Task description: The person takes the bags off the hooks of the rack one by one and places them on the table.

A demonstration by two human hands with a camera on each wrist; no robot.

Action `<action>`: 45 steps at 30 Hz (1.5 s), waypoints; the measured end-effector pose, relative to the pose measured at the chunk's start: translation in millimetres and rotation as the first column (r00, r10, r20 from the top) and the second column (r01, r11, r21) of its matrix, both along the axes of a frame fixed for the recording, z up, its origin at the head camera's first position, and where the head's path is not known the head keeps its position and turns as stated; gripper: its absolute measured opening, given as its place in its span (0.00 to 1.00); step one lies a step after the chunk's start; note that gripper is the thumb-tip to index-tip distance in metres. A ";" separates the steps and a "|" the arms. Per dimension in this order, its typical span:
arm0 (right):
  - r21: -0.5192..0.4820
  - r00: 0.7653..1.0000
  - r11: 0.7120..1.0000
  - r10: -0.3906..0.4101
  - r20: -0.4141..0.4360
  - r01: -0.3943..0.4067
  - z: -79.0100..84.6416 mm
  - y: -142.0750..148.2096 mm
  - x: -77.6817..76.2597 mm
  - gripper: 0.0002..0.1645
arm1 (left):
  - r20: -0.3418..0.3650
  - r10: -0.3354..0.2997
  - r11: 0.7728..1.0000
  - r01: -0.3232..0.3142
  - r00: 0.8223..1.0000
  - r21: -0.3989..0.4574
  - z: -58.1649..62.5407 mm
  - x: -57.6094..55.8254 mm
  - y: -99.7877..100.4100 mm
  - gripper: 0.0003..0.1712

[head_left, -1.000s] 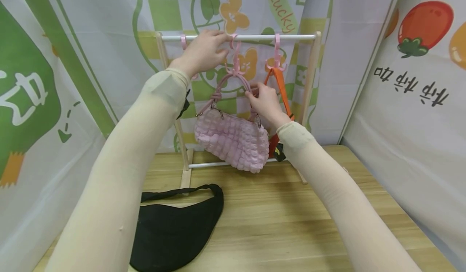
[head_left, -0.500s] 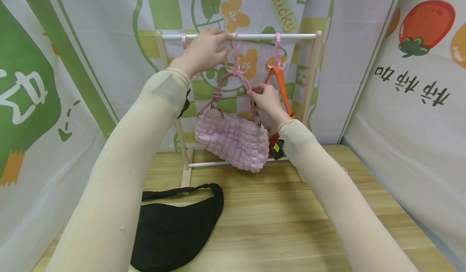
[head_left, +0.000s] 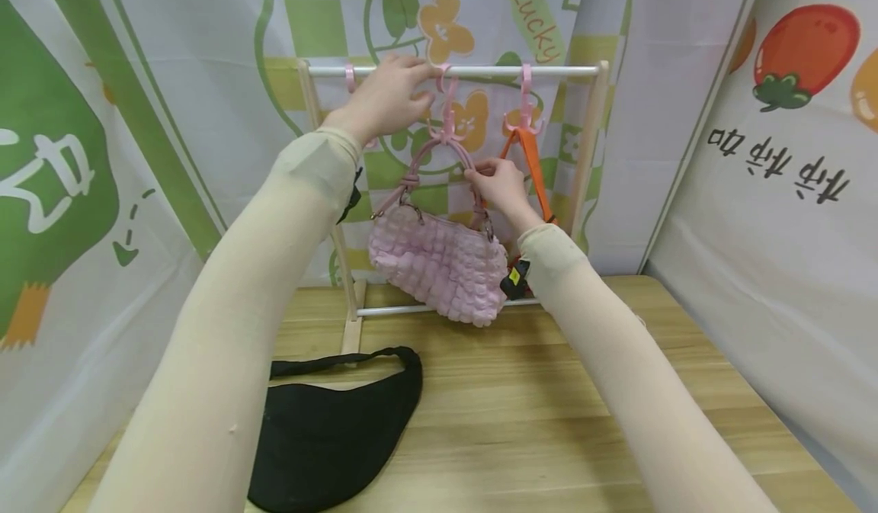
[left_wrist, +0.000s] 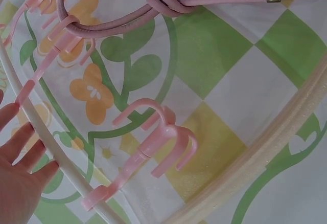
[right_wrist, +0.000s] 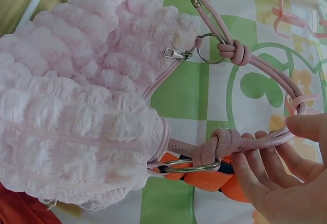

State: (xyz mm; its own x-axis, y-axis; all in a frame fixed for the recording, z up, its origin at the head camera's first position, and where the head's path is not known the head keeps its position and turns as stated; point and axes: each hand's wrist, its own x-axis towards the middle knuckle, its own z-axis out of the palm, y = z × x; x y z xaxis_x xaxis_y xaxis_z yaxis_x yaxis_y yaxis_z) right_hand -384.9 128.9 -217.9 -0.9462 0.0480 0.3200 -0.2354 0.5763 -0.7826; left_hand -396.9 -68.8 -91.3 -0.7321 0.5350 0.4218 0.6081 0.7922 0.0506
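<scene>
A pink puffy handbag (head_left: pixel 442 261) hangs by its knotted handle (head_left: pixel 414 164) from a pink hook (head_left: pixel 448 117) in the middle of a small rack. My right hand (head_left: pixel 503 187) pinches the right side of that handle between thumb and fingers; the right wrist view shows the thumb (right_wrist: pixel 306 127) on the cord, just above a knot. Up at the rack's top rail (head_left: pixel 494 71), my left hand (head_left: pixel 391 94) reaches across with its fingers extended. In the left wrist view, a fingertip (left_wrist: pixel 11 112) is right at the upper end of the hook.
An orange strap (head_left: pixel 531 166) hangs on another pink hook (head_left: pixel 526 101) to the right. A bare pink hook (left_wrist: pixel 153 139) is on the left of the rail. On the wooden table (head_left: pixel 494 421), a black sling bag (head_left: pixel 329 440) lies at the front left. Printed curtains surround the table.
My right hand has shifted its fingers slightly on the handle, and its wrist has edged left. The left hand and the handbag stay nearly still.
</scene>
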 end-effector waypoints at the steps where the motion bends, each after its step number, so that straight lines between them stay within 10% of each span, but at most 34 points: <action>1: -0.002 1.000 1.000 -0.002 0.001 0.002 -0.2 -0.3 -0.4 0.22 | 0.001 0.001 1.000 -0.001 1.000 -0.001 -0.2 -0.1 0.1 0.28; 45: -0.150 0.997 0.988 0.032 0.068 -0.022 2.7 -0.5 -8.6 0.18 | -0.028 -0.014 1.000 0.013 1.000 -0.015 -0.6 2.4 1.2 0.28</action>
State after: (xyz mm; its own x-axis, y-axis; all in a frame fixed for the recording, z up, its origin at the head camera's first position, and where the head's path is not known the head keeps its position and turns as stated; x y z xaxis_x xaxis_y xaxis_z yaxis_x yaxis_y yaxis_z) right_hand -393.5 128.3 -215.2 -0.9676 0.0643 0.2444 -0.1912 0.4461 -0.8744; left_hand -394.5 -67.6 -91.9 -0.7129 0.5512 0.4336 0.6198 0.7845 0.0216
